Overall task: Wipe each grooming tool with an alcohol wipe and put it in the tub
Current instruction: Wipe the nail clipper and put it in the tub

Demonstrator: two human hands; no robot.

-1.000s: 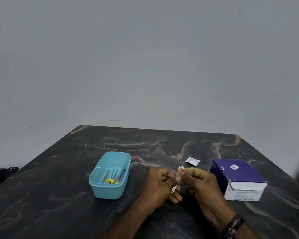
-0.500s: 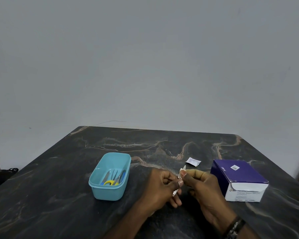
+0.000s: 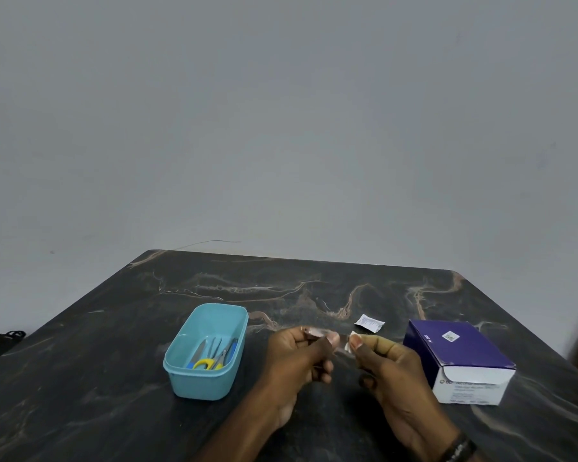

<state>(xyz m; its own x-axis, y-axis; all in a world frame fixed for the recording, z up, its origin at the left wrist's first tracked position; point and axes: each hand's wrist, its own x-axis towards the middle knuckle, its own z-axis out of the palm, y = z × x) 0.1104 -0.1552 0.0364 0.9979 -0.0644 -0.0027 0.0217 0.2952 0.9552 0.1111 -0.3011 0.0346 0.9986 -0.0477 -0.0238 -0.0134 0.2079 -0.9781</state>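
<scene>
Item one: your left hand (image 3: 296,356) is sitting at lower centre of the frame, its fingers curled and pinching one end of a small tool (image 3: 319,334), which is blurred so you cannot tell what kind it is. Item two: your right hand (image 3: 386,365) is sitting just right of it, thumb and fingers pinching a white wipe (image 3: 351,343) at the tool's other end; the two hands are lying close together but apart, with the tool bridging the gap between them above the table (image 3: 114,411). Item three: the tub (image 3: 206,381), light blue and open, is standing left of your hands near lower centre-left, and it is holding several tools, among them scissors (image 3: 205,362) with yellow handles and some slim metal pieces with blue grips. Item four: a torn white sachet (image 3: 368,323) is lying flat on the table just beyond your right hand. Item five: a purple and white box (image 3: 457,353) is standing at the right of the frame, near your right hand and not touching it. Item six: a dark band (image 3: 457,448) is circling your right wrist at the bottom edge. Item seven: a plain grey wall (image 3: 281,128) is filling the upper half of the frame behind the dark marbled table.
</scene>
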